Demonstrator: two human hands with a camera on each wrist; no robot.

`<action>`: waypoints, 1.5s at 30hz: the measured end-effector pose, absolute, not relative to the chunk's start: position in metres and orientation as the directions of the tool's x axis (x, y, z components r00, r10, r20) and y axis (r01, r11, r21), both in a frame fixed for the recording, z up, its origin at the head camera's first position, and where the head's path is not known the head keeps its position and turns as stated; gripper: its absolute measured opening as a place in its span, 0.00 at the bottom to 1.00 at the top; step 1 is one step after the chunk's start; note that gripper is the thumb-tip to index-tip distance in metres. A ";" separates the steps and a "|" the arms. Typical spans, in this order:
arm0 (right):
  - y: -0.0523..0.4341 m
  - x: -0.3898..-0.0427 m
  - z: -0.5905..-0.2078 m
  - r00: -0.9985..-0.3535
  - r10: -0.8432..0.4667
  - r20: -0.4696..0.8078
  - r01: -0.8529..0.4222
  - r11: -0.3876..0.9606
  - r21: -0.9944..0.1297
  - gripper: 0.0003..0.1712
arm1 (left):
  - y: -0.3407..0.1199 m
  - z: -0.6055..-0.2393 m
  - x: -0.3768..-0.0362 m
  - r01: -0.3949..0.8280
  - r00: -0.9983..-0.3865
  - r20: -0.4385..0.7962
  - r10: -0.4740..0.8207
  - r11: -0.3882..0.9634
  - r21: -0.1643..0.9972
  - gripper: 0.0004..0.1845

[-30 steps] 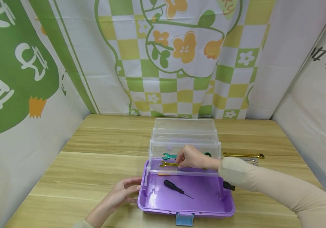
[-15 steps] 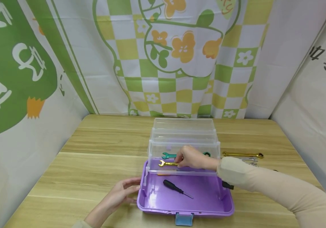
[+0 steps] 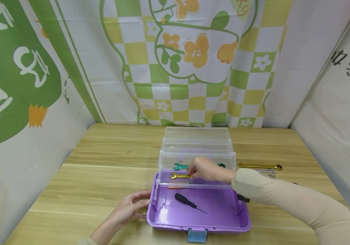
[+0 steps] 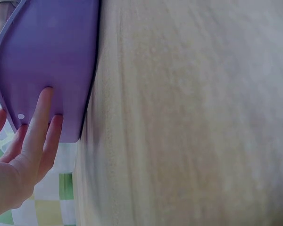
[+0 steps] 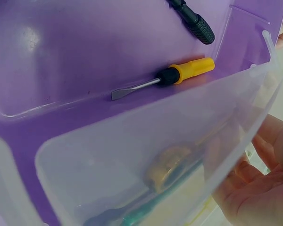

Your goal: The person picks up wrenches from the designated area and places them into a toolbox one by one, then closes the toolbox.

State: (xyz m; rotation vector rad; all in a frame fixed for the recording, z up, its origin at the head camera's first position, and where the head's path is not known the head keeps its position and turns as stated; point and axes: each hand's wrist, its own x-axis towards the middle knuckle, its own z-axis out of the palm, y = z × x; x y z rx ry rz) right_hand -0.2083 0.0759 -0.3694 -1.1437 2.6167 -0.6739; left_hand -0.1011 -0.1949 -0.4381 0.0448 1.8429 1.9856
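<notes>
R hand (image 3: 206, 169): fingers pinch gold wrench (image 3: 179, 176) by its shaft, inside clear tray (image 3: 197, 160) of the box; judged a low grip so the wrench lies flat on tray floor. Wrench sits along tray's front wall, open jaw end toward box's left side.

L hand (image 3: 131, 206): flat, fingers straight, pressed on outside of box's left wall (image 4: 47, 61); grasps nothing. Judged a brace so box (image 3: 198, 224) stays put while R hand works.

Contents, clear tray: gold wrench; teal wrench (image 3: 181, 166) just behind it, partly hidden by R hand.

Contents, purple base of box: black screwdriver (image 3: 190, 202) lying diagonal mid-floor; yellow-handled flat screwdriver (image 5: 165, 75) under tray's front edge, tip toward box's right.

Box itself: lid and upper clear tiers folded back, blue latch (image 3: 197, 235) at front edge, nearest the person.

Outside box, to its right on table (image 3: 107, 160): long gold wrench (image 3: 260, 166), w/ silver tools (image 3: 268, 173) just in front of it; types too small to tell.
</notes>
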 end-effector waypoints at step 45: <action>0.158 -0.183 -0.355 -0.688 -0.686 0.236 -0.661 0.459 -0.593 0.11 | -0.194 -0.437 -0.101 -0.274 -0.910 -0.256 0.327 -0.010 0.962 0.29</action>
